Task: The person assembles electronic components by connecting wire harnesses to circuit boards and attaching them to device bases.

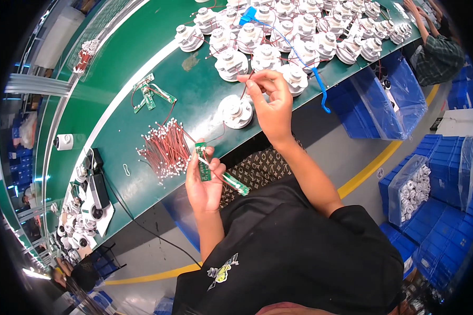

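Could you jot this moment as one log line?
Left hand: holds green rectangular circuit boards; right hand: pinches thin red wire; green tabletop: round white plastic unit, heaped red wires

My left hand (204,191) grips a green board (203,164); a second board (236,185) projects at lower right. My right hand (273,107), just beyond a lone white unit (236,112), pinches a red wire (244,92). On the bench (197,89), left: a bundle of red leads (165,148), loose boards (148,95) farther out. Beyond my right hand: crowded white units (251,38), a blue cord (321,89) draped over several.
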### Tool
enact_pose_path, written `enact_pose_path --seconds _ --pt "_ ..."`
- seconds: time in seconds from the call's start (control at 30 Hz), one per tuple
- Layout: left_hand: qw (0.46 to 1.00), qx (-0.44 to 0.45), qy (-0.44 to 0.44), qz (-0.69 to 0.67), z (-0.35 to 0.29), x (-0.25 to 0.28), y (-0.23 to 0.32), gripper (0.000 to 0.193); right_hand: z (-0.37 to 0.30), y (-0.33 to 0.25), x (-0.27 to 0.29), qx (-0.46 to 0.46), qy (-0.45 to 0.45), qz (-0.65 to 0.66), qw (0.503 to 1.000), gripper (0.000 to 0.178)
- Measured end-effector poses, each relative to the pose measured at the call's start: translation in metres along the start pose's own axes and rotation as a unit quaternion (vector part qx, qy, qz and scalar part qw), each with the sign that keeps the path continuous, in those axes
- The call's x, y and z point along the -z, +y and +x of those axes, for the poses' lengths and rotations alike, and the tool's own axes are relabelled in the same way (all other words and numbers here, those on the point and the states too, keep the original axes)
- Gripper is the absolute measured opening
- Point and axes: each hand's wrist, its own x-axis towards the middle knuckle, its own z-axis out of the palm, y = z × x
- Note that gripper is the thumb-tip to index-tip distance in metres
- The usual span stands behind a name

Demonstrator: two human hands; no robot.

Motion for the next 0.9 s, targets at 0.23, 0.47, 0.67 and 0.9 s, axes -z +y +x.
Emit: enact_pose_path --seconds 0.23,0.47,0.67,0.9 --pt "0.999 -0.018 -0.025 -0.019 0.006 0.003 0.003 0.037 -0.003 -0.012 0.009 -0.028 -0.033 0.023 0.999 0.016" --pt "0.999 -0.028 -0.005 0.034 0.012 0.003 -0.003 0.041 -0.021 -0.018 0.011 -0.103 -0.114 0.125 0.980 0.010" --pt "0.998 -0.031 -0.003 0.052 0.017 -0.002 -0.006 0.041 -0.020 -0.020 0.008 0.131 -0.285 -0.128 0.941 0.014" --pt "0.996 -0.043 -0.020 0.079 0.022 -0.010 -0.009 0.045 -0.019 -0.018 0.005 0.223 -0.325 -0.215 0.894 0.013"
